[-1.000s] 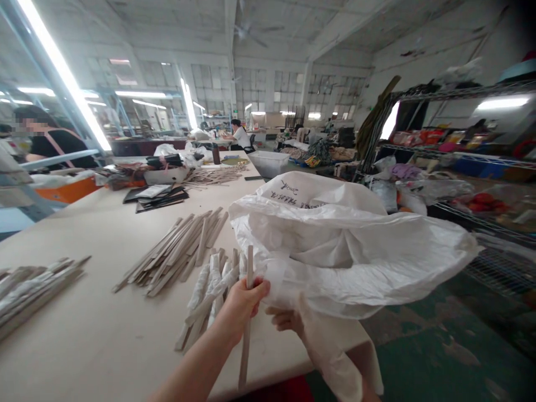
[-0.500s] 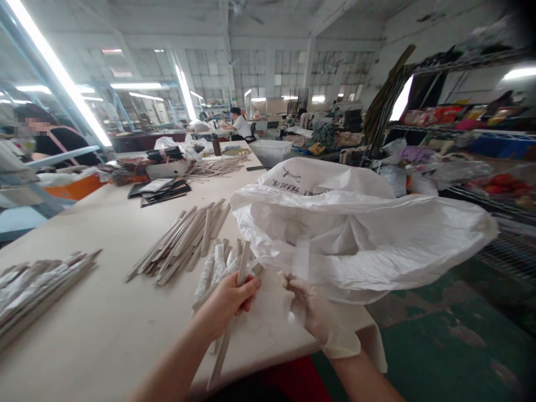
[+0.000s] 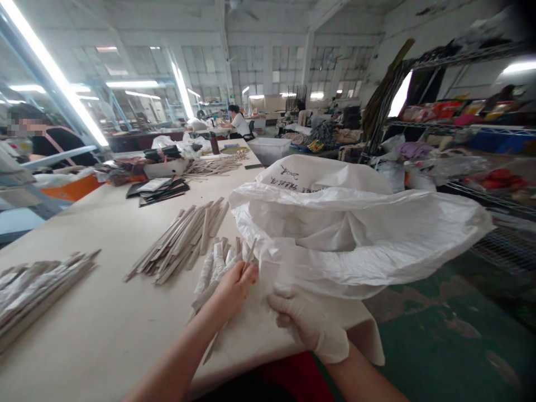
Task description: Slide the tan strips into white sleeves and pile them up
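My bare left hand [image 3: 238, 282] is closed around a narrow beige strip [image 3: 211, 348], whose thin ends stick out above and below the fist. My right hand [image 3: 307, 318], in a pale glove, pinches a translucent whitish sheet [image 3: 283, 259] that stands up from the fingers. Whether it is film or a small bag, I cannot tell. Just left of my left hand lie strips bundled in white wrapping [image 3: 215, 262]. A loose pile of beige strips [image 3: 182, 240] rests farther left. Behind my hands a large white sack [image 3: 368, 251] gapes open, with handwriting on its back side.
More wrapped strips [image 3: 42, 287] lie at the table's left edge. Black flat pieces [image 3: 161, 192] and thin strips [image 3: 218, 166] are farther back on the table [image 3: 113, 324]. A wire shelf [image 3: 502, 237] stands at the right. Co-workers sit at the left and far back.
My right hand and the translucent sheet have moved left, closer to my left hand. The strip in my left hand has turned, showing a thinner edge.
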`<move>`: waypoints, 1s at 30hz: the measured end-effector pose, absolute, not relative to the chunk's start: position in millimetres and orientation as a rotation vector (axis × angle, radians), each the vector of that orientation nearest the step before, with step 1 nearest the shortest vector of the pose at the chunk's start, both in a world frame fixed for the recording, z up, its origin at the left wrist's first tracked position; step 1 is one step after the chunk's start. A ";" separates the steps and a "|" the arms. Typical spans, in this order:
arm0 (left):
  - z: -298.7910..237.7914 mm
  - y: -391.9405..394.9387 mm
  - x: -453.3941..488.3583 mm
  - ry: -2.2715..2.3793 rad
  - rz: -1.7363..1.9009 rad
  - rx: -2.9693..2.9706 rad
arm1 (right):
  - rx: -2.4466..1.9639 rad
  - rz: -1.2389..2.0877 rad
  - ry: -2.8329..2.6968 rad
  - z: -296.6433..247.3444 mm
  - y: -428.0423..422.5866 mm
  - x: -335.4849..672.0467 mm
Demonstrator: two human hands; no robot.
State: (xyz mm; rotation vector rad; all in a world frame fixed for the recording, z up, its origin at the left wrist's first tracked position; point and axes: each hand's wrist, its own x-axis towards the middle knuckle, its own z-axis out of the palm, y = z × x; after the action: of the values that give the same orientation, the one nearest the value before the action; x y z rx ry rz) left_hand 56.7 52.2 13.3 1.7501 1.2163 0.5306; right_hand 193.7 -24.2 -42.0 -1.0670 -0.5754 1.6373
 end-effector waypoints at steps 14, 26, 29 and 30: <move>-25.6 -11.4 41.3 1.049 0.232 1.455 | -0.784 1.484 -0.055 -36.6 5.8 176.9; -23.8 -15.7 33.3 1.084 0.302 1.488 | -0.763 1.569 -0.027 -30.1 6.8 171.8; -27.5 -14.3 34.7 1.096 0.311 1.534 | -0.784 1.582 -0.032 -31.2 7.2 170.9; -27.5 -14.9 35.0 1.099 0.312 1.547 | -0.802 1.574 -0.039 -30.8 6.6 170.4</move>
State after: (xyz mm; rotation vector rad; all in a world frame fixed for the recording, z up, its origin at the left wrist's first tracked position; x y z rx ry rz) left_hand 35.0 -14.9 -27.5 1.5465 1.0986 0.3117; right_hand 170.4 6.6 -30.8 -0.8018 -0.0390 1.5739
